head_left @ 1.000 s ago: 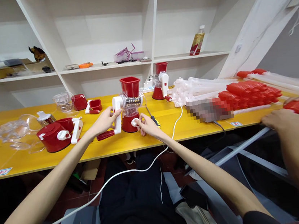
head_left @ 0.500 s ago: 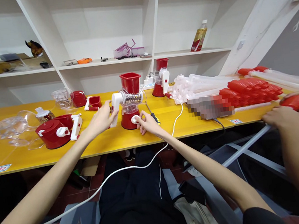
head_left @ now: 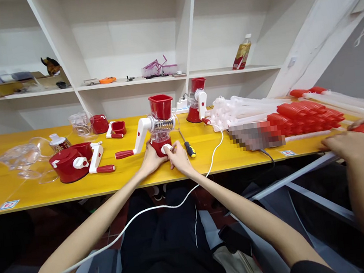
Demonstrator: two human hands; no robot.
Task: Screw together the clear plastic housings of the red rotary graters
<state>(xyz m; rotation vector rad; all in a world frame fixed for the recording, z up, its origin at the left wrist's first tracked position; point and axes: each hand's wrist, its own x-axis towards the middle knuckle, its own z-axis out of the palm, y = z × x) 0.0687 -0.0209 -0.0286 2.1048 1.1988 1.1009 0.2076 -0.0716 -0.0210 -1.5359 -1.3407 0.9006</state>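
A red and clear rotary grater [head_left: 161, 108] stands upright on the table before me, with a metal drum inside its clear body. Its white crank [head_left: 141, 135] points left and ends in a red grip. My left hand [head_left: 152, 161] is closed round the left side of the red base. The fingers of my right hand [head_left: 178, 158] pinch the white knob [head_left: 166, 148] at the front of that base. Just right of the grater lies a screwdriver [head_left: 189, 149] with a black and yellow handle.
Grater parts, including a red base [head_left: 68, 166] and clear housings [head_left: 21, 156], lie left on the yellow table [head_left: 133, 175]. Another assembled grater [head_left: 195, 108] stands behind. Red-handled goods [head_left: 302, 115] are piled right, near a co-worker's hands [head_left: 352, 144]. A white cable [head_left: 164, 206] crosses my lap.
My left hand has moved from the crank down to the red base. The crank has swung round, and its red grip now shows at the left. My right hand stays at the knob.
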